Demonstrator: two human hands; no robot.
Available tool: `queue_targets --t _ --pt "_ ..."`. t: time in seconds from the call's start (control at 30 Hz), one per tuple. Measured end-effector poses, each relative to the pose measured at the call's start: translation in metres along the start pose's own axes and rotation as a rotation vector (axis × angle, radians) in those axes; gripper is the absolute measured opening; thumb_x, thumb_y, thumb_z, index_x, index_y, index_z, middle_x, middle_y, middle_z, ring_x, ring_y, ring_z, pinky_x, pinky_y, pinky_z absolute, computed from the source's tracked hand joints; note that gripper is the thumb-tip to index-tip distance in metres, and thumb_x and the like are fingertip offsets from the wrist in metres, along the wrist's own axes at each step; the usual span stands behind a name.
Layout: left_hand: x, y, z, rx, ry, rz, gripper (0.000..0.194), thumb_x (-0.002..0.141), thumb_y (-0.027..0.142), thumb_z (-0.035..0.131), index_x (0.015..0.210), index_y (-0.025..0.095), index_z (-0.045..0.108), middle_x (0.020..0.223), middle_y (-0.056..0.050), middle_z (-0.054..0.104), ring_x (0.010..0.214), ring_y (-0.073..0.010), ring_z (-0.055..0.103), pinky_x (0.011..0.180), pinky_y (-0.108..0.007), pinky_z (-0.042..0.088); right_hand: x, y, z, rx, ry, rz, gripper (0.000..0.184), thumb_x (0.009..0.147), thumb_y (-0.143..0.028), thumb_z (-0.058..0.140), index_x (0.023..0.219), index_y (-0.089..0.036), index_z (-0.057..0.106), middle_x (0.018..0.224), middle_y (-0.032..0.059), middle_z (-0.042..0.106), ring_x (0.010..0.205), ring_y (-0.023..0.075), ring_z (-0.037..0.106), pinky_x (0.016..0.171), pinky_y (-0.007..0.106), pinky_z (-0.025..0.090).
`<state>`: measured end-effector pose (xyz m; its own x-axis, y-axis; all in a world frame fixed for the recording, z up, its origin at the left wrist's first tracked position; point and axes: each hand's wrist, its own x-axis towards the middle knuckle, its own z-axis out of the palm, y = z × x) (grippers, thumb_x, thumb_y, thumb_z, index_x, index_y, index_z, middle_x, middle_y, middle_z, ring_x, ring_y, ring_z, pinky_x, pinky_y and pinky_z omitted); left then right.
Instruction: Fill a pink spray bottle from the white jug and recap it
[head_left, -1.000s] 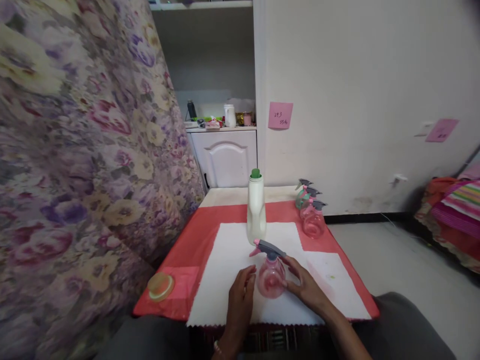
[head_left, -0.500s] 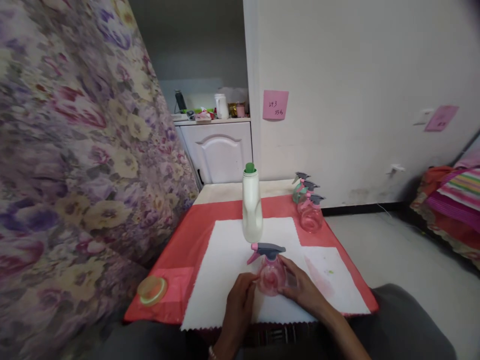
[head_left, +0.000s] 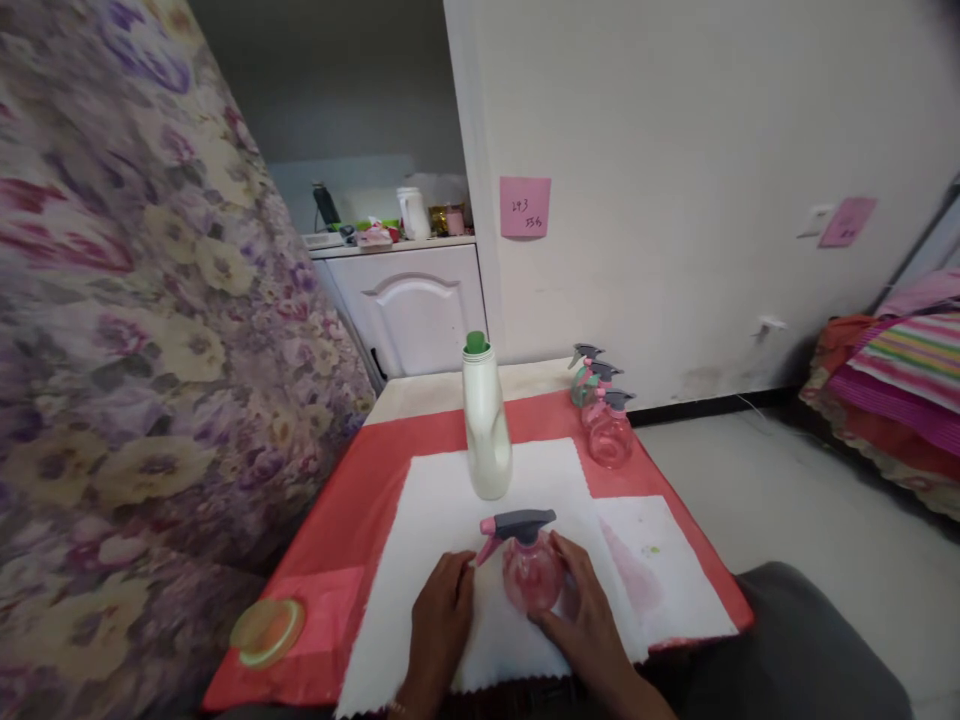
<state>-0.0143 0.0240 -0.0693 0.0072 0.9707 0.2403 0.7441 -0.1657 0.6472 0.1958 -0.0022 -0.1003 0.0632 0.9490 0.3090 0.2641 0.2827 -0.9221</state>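
Note:
A small pink spray bottle (head_left: 529,573) with a grey trigger head stands on a white cloth (head_left: 435,510) at the near edge of the table. My right hand (head_left: 581,610) wraps round its right side and holds it. My left hand (head_left: 441,618) rests on the cloth just left of the bottle, fingers curled, not clearly touching it. Behind the bottle stands a tall white bottle (head_left: 486,428) with a green cap.
A red cover (head_left: 360,470) lies under the cloth. Three more spray bottles (head_left: 604,420) stand at the table's far right corner. A round yellow-green lid (head_left: 267,632) lies at the near left. Flowered fabric (head_left: 135,330) hangs close on the left. A white cabinet (head_left: 405,305) stands behind.
The view has swung so everything sits further left and lower. My left hand has drawn back from the pink bottle's side onto the cloth. My right hand keeps hold.

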Motion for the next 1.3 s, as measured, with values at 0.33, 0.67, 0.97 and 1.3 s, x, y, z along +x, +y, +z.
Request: queue_targets --t 0.33,0.67,0.97,1.3 --pt "0.006 -0.007 -0.002 -0.034 -0.07 -0.03 0.024 0.094 0.039 0.041 0.095 0.027 0.062 0.091 0.0 0.068 0.088 -0.0202 0.064 0.082 -0.033 0.05 0.001 0.005 0.004 -0.073 0.025 -0.09 0.08 0.072 -0.024 0.074 0.141 -0.029 0.034 0.14 0.0099 0.05 0.132 0.03 0.047 0.111 0.05 0.041" --pt "0.005 -0.017 0.003 -0.069 -0.013 0.029 0.025 0.092 0.036 0.041 0.097 0.025 0.063 0.097 -0.002 0.068 0.095 -0.0209 0.064 0.085 -0.035 0.05 0.0 0.01 -0.004 -0.076 -0.022 -0.162 0.059 0.089 -0.031 0.054 0.144 -0.027 0.033 0.146 0.0109 0.047 0.135 0.0286 0.044 0.113 0.051 0.038" --pt "0.002 -0.016 0.002 -0.08 0.003 0.046 0.026 0.091 0.032 0.04 0.097 0.023 0.063 0.098 -0.004 0.068 0.095 -0.0212 0.063 0.088 -0.037 0.049 -0.002 0.009 -0.008 -0.032 0.046 -0.145 0.046 0.093 -0.03 0.046 0.138 -0.028 0.039 0.14 0.0097 0.051 0.131 0.0257 0.047 0.111 0.049 0.04" --pt "0.003 -0.017 0.002 -0.092 0.025 0.085 0.027 0.09 0.031 0.04 0.096 0.022 0.064 0.097 -0.004 0.069 0.094 -0.021 0.064 0.087 -0.036 0.049 0.003 0.007 0.01 -0.149 0.049 -0.096 0.093 0.063 -0.019 0.079 0.142 -0.027 0.031 0.143 0.0103 0.045 0.134 0.0297 0.042 0.114 0.05 0.035"
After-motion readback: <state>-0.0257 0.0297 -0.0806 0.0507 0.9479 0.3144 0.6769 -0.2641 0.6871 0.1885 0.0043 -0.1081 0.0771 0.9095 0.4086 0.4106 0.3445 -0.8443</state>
